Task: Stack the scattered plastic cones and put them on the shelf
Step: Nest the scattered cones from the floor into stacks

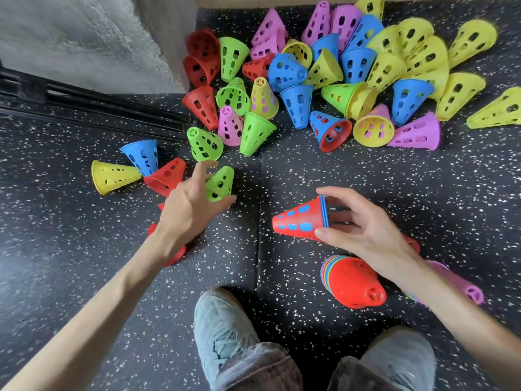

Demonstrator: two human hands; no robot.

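Note:
Several perforated plastic cones in red, green, blue, yellow and pink lie scattered across the speckled black floor, most in a heap at the top right. My right hand grips the rim of a red cone nested over a blue one, tip pointing left. My left hand reaches over a green cone lying on its side, fingers spread around it, thumb below it. A stack of cones topped in red lies under my right wrist, beside a pink stack.
A grey wall corner and black metal bars stand at the upper left. My two shoes are at the bottom centre. A red cone lies partly hidden under my left forearm. Bare floor lies between my hands.

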